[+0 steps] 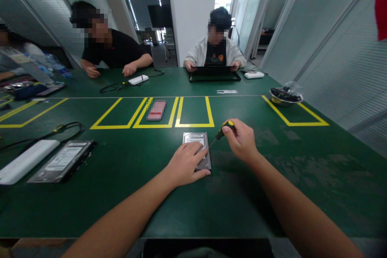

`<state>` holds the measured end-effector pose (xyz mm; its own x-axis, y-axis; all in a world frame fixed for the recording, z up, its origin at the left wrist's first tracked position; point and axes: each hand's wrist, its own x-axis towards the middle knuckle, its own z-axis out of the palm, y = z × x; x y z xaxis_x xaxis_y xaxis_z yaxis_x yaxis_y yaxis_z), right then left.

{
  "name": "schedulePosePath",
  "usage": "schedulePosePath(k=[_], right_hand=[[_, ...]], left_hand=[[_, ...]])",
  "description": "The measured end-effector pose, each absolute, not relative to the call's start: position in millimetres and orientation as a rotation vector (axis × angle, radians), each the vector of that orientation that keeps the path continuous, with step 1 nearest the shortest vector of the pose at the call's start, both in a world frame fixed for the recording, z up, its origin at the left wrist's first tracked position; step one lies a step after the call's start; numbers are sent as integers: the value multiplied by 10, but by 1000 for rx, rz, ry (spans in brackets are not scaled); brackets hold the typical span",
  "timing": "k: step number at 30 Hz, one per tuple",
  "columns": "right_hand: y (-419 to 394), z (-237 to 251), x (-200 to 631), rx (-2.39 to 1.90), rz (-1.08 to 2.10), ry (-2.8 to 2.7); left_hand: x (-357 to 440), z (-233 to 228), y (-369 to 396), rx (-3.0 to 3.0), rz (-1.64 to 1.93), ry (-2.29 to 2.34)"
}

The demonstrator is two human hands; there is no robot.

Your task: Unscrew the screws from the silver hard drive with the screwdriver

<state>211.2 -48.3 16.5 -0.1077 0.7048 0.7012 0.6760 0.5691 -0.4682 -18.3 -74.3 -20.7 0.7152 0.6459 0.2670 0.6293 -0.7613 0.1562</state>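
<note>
A silver hard drive point(207, 164) with a white label lies flat on the green table, in the middle of the head view. My left hand point(188, 162) holds it down, fingers bent over its top and thumb along the near edge, covering much of the label. My right hand point(243, 140) is closed around the yellow-and-black handle of a screwdriver point(223, 130). Its thin shaft slants down to the left, and the tip reaches the drive's right edge beside my left fingertips. Whether the tip sits in a screw is too small to tell.
A larger hard drive point(65, 160) and a white power adapter point(28, 161) with a black cable lie at left. Yellow tape point(195, 125) marks boxes beyond my hands; a pink item point(157, 110) lies in one. A metal bowl point(286, 98) stands at right. Several people sit opposite.
</note>
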Motion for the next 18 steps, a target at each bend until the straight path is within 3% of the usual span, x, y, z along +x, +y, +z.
schedulePosePath(k=[18], right_hand=[[-485, 149, 2115, -1138, 12, -1841]], left_hand=[[-182, -212, -751, 2851, 486, 1062]])
